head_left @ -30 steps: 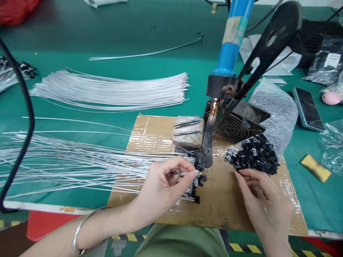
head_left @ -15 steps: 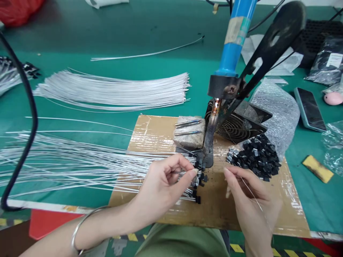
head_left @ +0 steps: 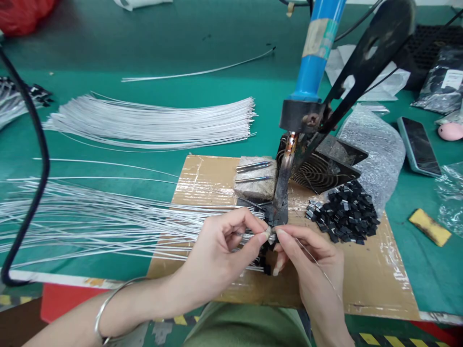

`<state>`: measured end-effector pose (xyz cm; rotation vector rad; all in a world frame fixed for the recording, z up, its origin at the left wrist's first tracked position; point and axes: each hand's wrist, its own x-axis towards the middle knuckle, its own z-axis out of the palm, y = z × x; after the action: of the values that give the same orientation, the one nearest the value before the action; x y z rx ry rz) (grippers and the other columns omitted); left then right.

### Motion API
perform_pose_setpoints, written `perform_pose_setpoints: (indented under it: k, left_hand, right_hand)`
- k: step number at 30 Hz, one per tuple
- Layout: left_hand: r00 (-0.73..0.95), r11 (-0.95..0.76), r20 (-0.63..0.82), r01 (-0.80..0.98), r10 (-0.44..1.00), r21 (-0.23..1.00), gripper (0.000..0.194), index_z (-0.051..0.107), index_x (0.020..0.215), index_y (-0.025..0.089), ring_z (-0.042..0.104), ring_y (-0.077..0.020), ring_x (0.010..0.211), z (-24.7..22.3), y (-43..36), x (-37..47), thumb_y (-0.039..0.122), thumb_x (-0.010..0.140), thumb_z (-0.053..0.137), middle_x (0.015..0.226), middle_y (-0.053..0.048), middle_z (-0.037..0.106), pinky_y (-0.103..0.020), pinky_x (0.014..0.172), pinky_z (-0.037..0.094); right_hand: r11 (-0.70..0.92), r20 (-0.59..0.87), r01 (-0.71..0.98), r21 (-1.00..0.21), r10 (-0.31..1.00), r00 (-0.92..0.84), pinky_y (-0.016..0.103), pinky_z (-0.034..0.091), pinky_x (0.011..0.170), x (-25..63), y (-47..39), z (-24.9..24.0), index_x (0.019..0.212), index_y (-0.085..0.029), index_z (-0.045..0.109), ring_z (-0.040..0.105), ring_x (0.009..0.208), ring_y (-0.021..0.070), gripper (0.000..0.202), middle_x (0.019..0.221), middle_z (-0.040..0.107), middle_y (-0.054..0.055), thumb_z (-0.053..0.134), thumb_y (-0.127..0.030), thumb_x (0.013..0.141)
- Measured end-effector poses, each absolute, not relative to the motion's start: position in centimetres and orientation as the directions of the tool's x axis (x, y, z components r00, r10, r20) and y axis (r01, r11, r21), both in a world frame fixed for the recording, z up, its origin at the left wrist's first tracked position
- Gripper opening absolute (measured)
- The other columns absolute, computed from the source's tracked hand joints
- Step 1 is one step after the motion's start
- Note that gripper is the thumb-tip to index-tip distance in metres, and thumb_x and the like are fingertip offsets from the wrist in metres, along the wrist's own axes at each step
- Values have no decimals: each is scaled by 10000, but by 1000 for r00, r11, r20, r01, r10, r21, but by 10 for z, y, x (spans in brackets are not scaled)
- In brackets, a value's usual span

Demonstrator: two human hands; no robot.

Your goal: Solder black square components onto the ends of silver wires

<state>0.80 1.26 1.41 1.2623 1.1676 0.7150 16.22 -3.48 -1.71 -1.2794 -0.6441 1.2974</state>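
Note:
My left hand [head_left: 229,255] is pinched, thumb against forefinger, over the right ends of a bundle of white wires [head_left: 152,221]. A small pale piece shows at its fingertips, too small to make out. My right hand [head_left: 313,270] pinches a thin strand of solder wire [head_left: 318,262], which runs back across the palm. Both hands' fingertips nearly meet just below the soldering iron's tip [head_left: 282,200]. The iron's blue handle [head_left: 313,72] is held in a black stand [head_left: 365,72]. Black connectors [head_left: 266,267] on the wire ends are partly hidden under my hands.
Loose black connectors [head_left: 347,212] lie heaped on the cardboard [head_left: 376,279]. Behind are a small fan [head_left: 318,168] and a block with metal tips [head_left: 255,185]. A second bundle of white wires [head_left: 155,123], a phone [head_left: 419,144] and a yellow sponge [head_left: 429,226] lie on the green table.
My right hand has moved left with the solder wire, from near the connector heap to my left fingertips. My left hand has stayed almost in place.

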Motion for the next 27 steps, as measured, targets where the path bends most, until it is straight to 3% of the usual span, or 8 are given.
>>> perform_pose_setpoints:
  k: [10,13,18,22,24,27]
  left_hand:
    - [289,223,-255,137,923,965,113,679,736,170,670,-138,698,15,14,11,205,842,694,800,-56,761,-210,618,526]
    - [288,222,-250,127,924,967,122,676,729,168,678,-135,712,15,16,12,197,847,690,780,-49,756,-207,649,538]
    - [266,216,-257,173,929,961,117,678,733,165,655,-136,692,14,18,14,214,838,694,803,-54,759,-211,606,506]
    - [249,219,-271,215,930,952,117,672,727,168,640,-143,678,15,20,15,229,827,683,807,-56,757,-226,587,483]
    - [245,227,-282,231,928,946,122,665,721,169,643,-149,690,16,22,15,231,826,675,808,-58,754,-235,597,484]
    - [242,233,-293,246,925,941,134,660,724,171,640,-158,698,18,23,16,251,832,667,800,-60,748,-252,611,479]
  right_hand:
    - [-211,-280,-290,-933,935,219,148,553,459,163,-37,-23,853,-249,826,632,435,72,74,632,733,-21,820,-321,867]
    - [-225,-283,-228,-947,923,263,152,518,464,161,-39,-23,848,-245,814,600,449,67,113,592,671,-37,803,-351,885]
    - [-51,-54,-17,-999,946,320,208,458,505,161,-46,-26,1170,-286,770,532,566,87,360,757,577,-16,455,-435,1077]
    - [-71,-26,114,-991,935,353,239,413,546,158,-51,-20,1334,-302,593,509,570,112,312,717,614,-53,409,-340,1085]
    - [-116,-48,156,-981,923,383,262,388,582,156,-52,-14,1293,-292,542,501,583,127,253,704,624,-63,417,-319,1075]
    - [-145,-40,227,-963,911,410,285,342,582,156,-52,-8,1007,-258,551,444,575,130,137,688,521,-58,439,-317,1059]
